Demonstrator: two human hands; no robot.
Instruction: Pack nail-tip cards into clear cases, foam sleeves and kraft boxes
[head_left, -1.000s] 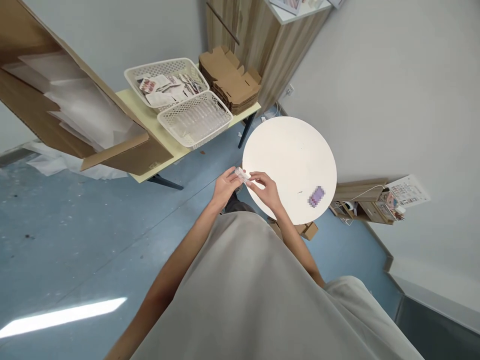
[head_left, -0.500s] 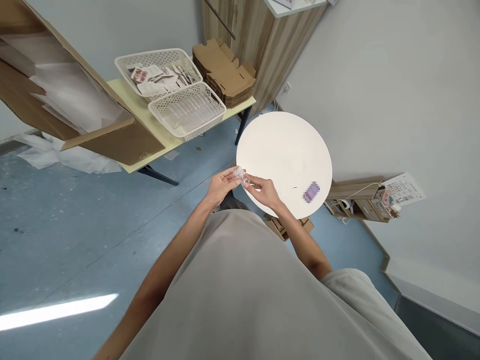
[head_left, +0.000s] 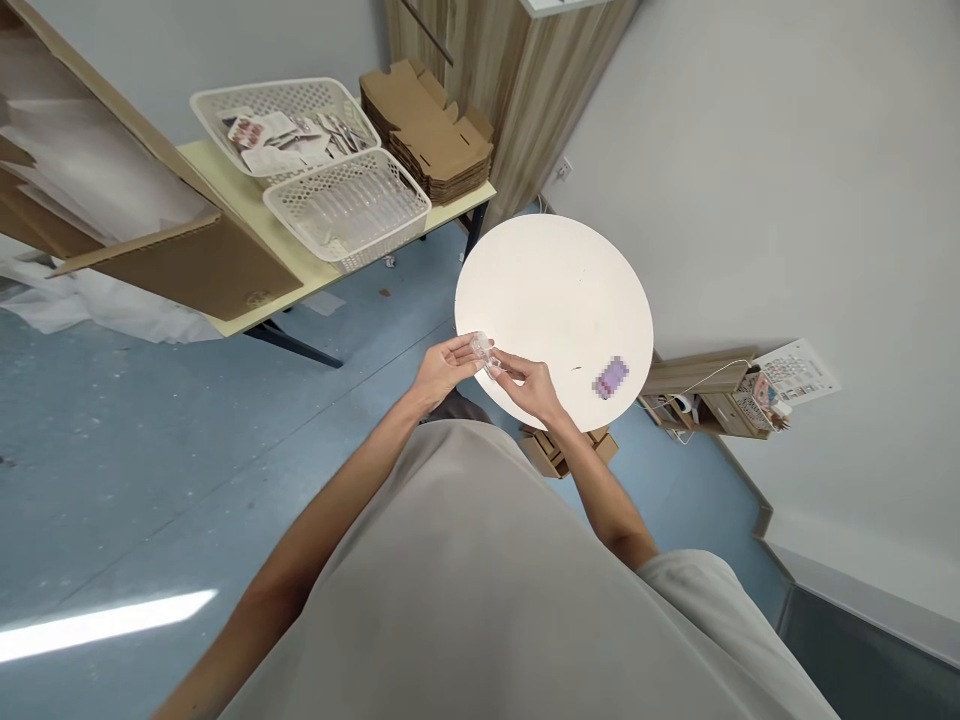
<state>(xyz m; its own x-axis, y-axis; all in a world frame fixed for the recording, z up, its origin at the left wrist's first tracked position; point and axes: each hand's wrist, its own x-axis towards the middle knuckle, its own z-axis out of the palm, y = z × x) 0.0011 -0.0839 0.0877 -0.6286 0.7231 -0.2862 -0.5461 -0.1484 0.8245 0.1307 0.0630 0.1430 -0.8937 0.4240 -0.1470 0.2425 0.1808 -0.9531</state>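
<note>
A small clear plastic piece (head_left: 482, 347), too small to name more closely, is held between my two hands over the near left edge of the round white table (head_left: 551, 290). My left hand (head_left: 441, 372) supports it from the left, palm turned up and fingers closed along its side. From the right, my right hand (head_left: 527, 384) pinches its lower end between thumb and fingertips. On the tabletop to the right of my hands lies a purple pixelated object (head_left: 610, 377).
A yellow side table (head_left: 306, 275) holds a white basket of printed cards (head_left: 289, 95), a white basket of clear plastic pieces (head_left: 349, 205) and stacked flat cardboard (head_left: 431, 130). An open carton (head_left: 195, 265) stands at its left. Cardboard boxes (head_left: 551, 455) sit below the round table.
The view has shifted slightly, so the tables and baskets appear farther left. Both hands keep their hold on the clear plastic piece, which looks slightly more upright.
</note>
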